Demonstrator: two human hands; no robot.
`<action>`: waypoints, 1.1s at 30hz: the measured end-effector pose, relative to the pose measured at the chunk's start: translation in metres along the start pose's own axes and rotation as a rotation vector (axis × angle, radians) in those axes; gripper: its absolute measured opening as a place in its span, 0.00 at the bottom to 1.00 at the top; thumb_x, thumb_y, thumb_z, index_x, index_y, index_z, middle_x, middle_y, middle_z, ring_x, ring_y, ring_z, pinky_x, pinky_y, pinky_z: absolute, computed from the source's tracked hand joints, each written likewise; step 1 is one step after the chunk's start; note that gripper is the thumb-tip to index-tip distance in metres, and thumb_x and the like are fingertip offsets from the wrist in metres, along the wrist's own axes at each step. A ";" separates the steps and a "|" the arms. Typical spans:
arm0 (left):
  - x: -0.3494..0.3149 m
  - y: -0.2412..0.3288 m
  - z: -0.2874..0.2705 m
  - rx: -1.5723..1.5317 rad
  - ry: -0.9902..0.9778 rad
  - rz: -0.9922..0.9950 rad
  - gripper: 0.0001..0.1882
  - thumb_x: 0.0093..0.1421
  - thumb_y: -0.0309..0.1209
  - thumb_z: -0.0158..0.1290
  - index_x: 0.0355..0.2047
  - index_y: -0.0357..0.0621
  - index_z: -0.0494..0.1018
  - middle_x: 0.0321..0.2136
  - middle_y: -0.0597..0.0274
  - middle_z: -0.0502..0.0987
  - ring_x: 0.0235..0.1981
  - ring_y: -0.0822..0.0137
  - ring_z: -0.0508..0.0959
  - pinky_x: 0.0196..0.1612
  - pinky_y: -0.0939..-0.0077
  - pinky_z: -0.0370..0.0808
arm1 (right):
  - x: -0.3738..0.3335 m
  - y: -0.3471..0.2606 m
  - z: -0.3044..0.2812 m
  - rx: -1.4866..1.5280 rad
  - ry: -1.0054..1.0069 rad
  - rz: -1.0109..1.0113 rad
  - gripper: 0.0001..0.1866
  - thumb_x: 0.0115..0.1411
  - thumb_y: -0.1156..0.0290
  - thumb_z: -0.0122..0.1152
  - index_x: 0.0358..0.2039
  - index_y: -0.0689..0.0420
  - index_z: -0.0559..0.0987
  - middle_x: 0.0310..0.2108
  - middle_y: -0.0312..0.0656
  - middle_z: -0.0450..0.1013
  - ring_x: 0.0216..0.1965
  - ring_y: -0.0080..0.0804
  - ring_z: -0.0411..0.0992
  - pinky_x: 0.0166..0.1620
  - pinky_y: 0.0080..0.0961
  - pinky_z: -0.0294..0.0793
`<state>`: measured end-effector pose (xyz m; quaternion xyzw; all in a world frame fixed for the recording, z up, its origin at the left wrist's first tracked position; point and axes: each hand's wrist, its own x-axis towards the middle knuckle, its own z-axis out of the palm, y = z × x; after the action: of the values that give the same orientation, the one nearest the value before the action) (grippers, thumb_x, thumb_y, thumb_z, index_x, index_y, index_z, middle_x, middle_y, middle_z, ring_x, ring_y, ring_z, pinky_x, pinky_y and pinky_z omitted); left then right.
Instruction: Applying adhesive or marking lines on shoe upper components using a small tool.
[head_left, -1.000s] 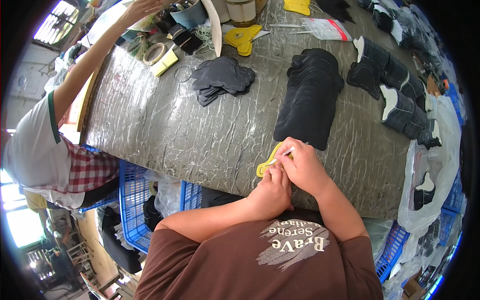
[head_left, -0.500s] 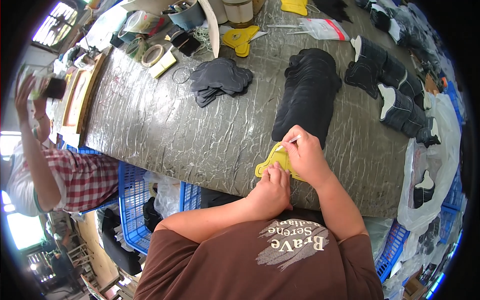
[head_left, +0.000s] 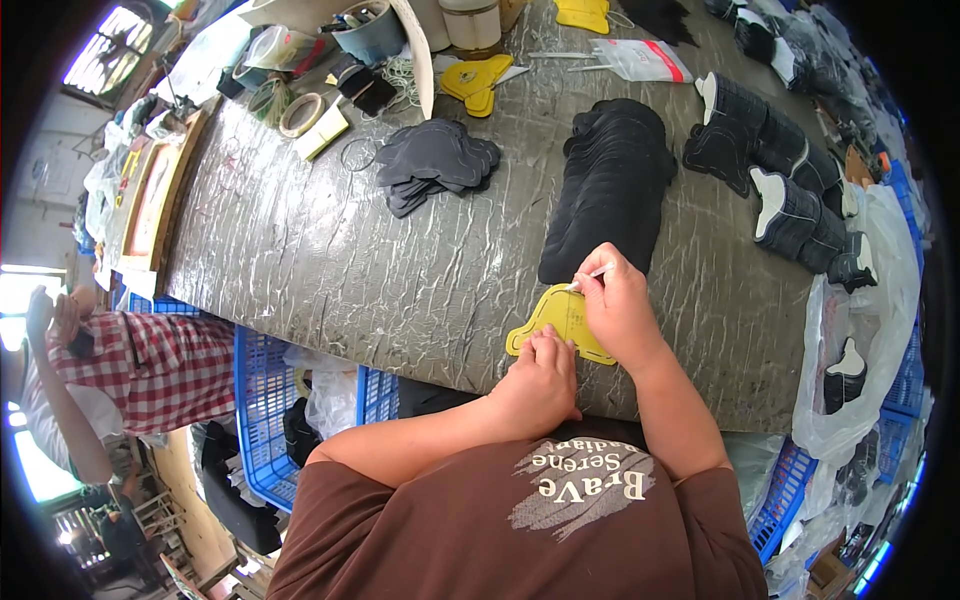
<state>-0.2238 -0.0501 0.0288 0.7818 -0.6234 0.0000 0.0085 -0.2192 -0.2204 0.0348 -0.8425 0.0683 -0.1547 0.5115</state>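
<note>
A yellow template [head_left: 550,306] with rounded, curved edges and slots lies near the table's front edge, just below the stack of black cut pieces [head_left: 612,185]. My left hand [head_left: 540,376] rests on its lower left part, fingertips laid down on the surface. My right hand [head_left: 620,310] is closed on a slim white pen [head_left: 601,270], its tip at the template's upper edge. The palm side of my right hand is hidden. Whether a black piece lies under the template I cannot tell.
Farther left sits a smaller pile of black pieces [head_left: 436,163]. Yellow templates [head_left: 475,82], a tape roll [head_left: 302,115] and tubs [head_left: 365,35] stand at the back. Bundled black pieces [head_left: 795,210] line the right. Blue crates [head_left: 262,420] flank the table; a person in a checked apron [head_left: 180,365] stands left.
My right hand has shifted slightly right and up with the pen, along the template's upper edge. My left hand stays on the template. The person at left has lowered their hands.
</note>
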 end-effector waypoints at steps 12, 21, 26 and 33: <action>0.000 0.000 0.001 0.008 -0.026 -0.001 0.46 0.49 0.61 0.53 0.48 0.22 0.72 0.44 0.24 0.72 0.45 0.39 0.74 0.47 0.55 0.76 | -0.006 0.004 -0.002 -0.001 0.050 0.017 0.05 0.59 0.83 0.54 0.30 0.62 0.67 0.25 0.48 0.70 0.28 0.44 0.73 0.33 0.33 0.72; 0.000 0.002 0.002 0.012 -0.026 -0.020 0.46 0.48 0.61 0.53 0.48 0.24 0.72 0.45 0.25 0.72 0.46 0.40 0.74 0.48 0.56 0.76 | -0.009 0.002 -0.004 -0.033 0.071 0.016 0.04 0.59 0.81 0.55 0.30 0.62 0.68 0.25 0.47 0.71 0.27 0.43 0.73 0.32 0.32 0.72; 0.000 0.003 0.002 0.023 -0.019 -0.030 0.46 0.48 0.62 0.53 0.48 0.24 0.72 0.45 0.25 0.72 0.46 0.40 0.74 0.49 0.56 0.75 | -0.012 0.007 -0.008 -0.011 0.084 0.026 0.04 0.59 0.81 0.54 0.29 0.61 0.68 0.25 0.47 0.71 0.27 0.43 0.73 0.32 0.32 0.72; 0.000 0.004 0.000 0.006 -0.049 -0.045 0.46 0.48 0.61 0.54 0.49 0.25 0.71 0.47 0.25 0.70 0.48 0.41 0.73 0.50 0.59 0.75 | -0.024 0.013 -0.015 -0.043 0.131 0.037 0.04 0.59 0.81 0.55 0.30 0.61 0.69 0.25 0.45 0.72 0.26 0.40 0.73 0.31 0.31 0.72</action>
<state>-0.2274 -0.0507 0.0292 0.7954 -0.6058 -0.0174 -0.0091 -0.2466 -0.2323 0.0250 -0.8398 0.1208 -0.1986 0.4906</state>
